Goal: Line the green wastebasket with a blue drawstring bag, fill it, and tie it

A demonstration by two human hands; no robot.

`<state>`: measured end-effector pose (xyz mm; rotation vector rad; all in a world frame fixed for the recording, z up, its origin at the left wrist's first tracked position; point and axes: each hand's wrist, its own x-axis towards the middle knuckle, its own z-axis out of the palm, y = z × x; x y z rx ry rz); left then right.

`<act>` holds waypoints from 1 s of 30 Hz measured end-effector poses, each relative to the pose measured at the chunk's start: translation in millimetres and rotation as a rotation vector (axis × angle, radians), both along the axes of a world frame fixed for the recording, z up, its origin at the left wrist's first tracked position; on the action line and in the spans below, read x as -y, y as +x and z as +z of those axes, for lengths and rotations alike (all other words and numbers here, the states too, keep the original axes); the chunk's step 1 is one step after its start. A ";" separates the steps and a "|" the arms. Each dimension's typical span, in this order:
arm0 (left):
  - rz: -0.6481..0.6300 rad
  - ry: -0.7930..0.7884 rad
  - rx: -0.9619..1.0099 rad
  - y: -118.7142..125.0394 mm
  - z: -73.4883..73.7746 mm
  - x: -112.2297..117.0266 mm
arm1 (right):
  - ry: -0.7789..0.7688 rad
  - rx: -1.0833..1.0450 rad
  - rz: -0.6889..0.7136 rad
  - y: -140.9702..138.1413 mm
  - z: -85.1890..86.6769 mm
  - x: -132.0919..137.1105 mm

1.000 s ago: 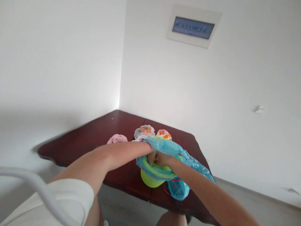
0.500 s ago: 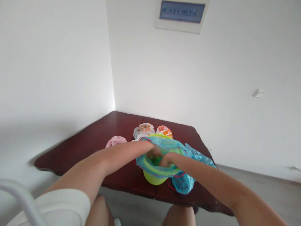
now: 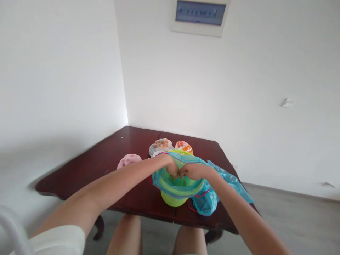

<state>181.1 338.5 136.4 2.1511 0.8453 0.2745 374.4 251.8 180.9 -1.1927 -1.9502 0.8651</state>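
A lime-green plastic basket (image 3: 172, 199) stands near the front edge of a dark red wooden table (image 3: 106, 159). A thin blue plastic bag (image 3: 212, 191) with a red drawstring lies over its rim and hangs off its right side. My left hand (image 3: 171, 166) and my right hand (image 3: 191, 171) meet above the basket's mouth. Both are closed, knuckles touching, pinching the blue bag at the rim.
Behind the basket lie two crumpled bags printed in orange, a whitish one (image 3: 160, 146) and an orange one (image 3: 184, 145). A pink bundle (image 3: 129, 160) lies to the left. White walls meet in a corner behind the table. My knees (image 3: 156, 235) show under the table's front edge.
My hands have come up from inside the basket to its rim and now pinch the bag together. The bag's right part has slid lower. The view has tilted down slightly.
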 end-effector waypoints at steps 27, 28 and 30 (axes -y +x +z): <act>0.407 0.188 0.508 -91.8 -28.8 14.8 | -0.048 -0.361 -0.518 48.1 -83.5 10.7; 0.408 0.219 0.556 -97.2 -37.5 27.7 | 0.021 -0.359 -0.534 47.3 -87.9 21.7; 0.351 0.283 0.634 -106.4 -61.2 55.9 | 0.141 -0.350 -0.517 42.6 -101.4 45.7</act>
